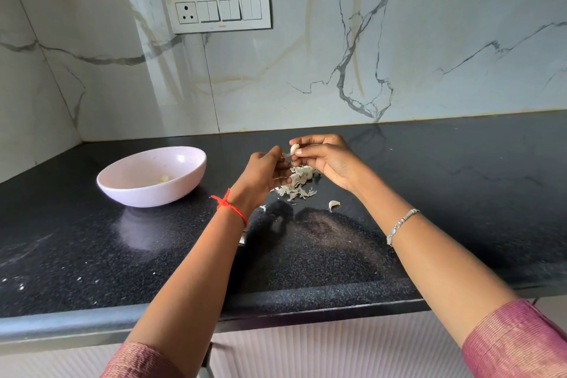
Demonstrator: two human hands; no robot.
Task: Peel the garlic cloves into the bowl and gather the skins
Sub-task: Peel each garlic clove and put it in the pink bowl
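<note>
Sleeves over counter edge | right grip pinches clove | left grip pinches skin

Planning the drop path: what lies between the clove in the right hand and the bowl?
Head view: only the left hand, pinching a skin strip, sits between the clove and the bowl; visible counter there is bare.

Black speckled countertop, veined marble backsplash, white switch panel with socket
</note>
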